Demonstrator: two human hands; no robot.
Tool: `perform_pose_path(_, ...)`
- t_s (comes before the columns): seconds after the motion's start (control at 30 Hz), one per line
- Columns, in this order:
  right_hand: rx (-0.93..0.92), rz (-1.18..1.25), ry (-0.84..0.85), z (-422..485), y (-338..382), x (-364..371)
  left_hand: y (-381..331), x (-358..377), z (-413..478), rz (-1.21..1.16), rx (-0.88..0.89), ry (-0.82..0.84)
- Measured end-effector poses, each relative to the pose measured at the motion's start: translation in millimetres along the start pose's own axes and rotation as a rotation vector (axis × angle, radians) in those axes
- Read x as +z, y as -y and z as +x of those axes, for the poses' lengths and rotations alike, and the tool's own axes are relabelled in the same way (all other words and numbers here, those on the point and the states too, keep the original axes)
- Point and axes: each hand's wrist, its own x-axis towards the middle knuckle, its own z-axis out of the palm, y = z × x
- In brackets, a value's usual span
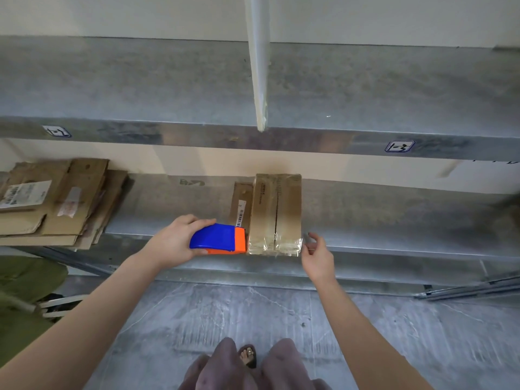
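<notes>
Left hand (pixel 171 243) gripped blue-and-orange plastic tape dispenser (pixel 218 239), touching the left side of brown taped cardboard box (pixel 275 218) on metal shelf (pixel 394 220); box's long axis ran front-to-back. Right hand (pixel 318 256) loosely open, holding nothing, at box's right corner.

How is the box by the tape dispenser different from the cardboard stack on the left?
The cardboard box is assembled, with clear tape over its near end; the flattened cardboard stack is loose sheets. The left hand holds the tape dispenser beside the box; nothing touches the stack. Both are brown, on one metal shelf.
</notes>
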Motion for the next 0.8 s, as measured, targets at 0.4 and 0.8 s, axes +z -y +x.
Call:
perform_pose_path(0.4,-0.358,-0.174,0.152,-10.0,22.4,-5.0,-10.4,-0.9,2.0,-0.023,-0.024,-0.035)
perform_pose_path(0.8,-0.26,-0.285,0.096,15.8,48.8,5.2,16.3,-19.3,-30.6,-0.13,0.04,-0.051)
